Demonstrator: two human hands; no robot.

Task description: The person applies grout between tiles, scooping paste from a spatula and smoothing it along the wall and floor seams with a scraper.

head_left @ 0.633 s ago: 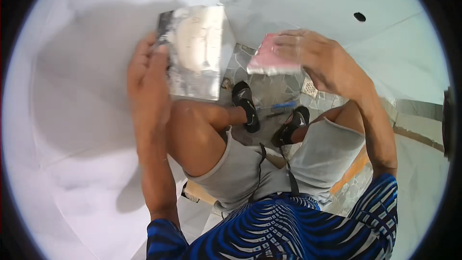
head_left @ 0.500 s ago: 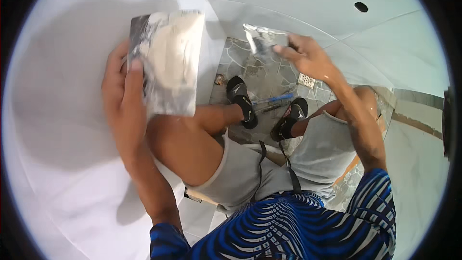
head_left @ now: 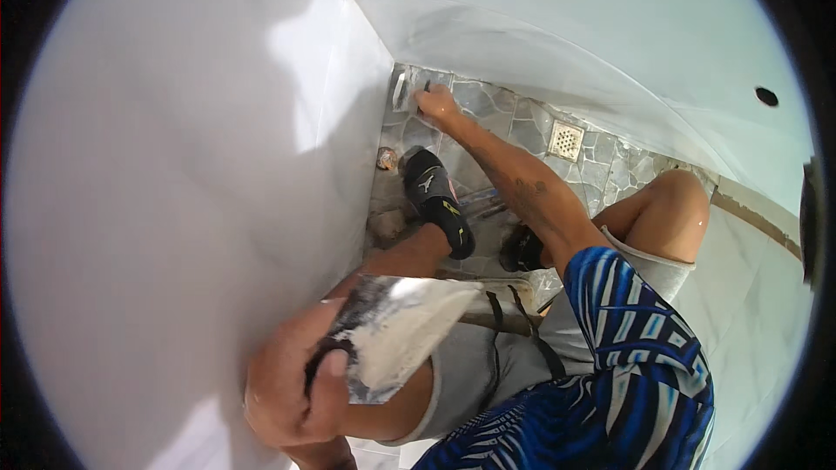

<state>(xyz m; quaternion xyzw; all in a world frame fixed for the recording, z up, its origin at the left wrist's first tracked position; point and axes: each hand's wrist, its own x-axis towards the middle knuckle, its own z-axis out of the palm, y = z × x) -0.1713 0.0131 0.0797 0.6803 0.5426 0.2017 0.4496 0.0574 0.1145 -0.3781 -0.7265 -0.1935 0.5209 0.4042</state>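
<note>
My left hand is closed on a wide putty knife, held low over my left thigh. Creamy paste covers much of its blade. At the far end of the floor, in the corner by the walls, my right hand grips a second, smaller putty knife. Its blade is blurred and close to the floor beside the left wall; whether it touches is hard to tell. The right arm stretches forward across the middle of the view.
White marbled walls rise at the left and far side. A square drain is set in the stone-patterned floor. A small round object lies by the left wall, near my slippered left foot. The far wall has a dark hole.
My right hand has reached forward and left with the smaller putty knife, down to the floor corner. My left hand has come down and nearer with the paste-covered one.
</note>
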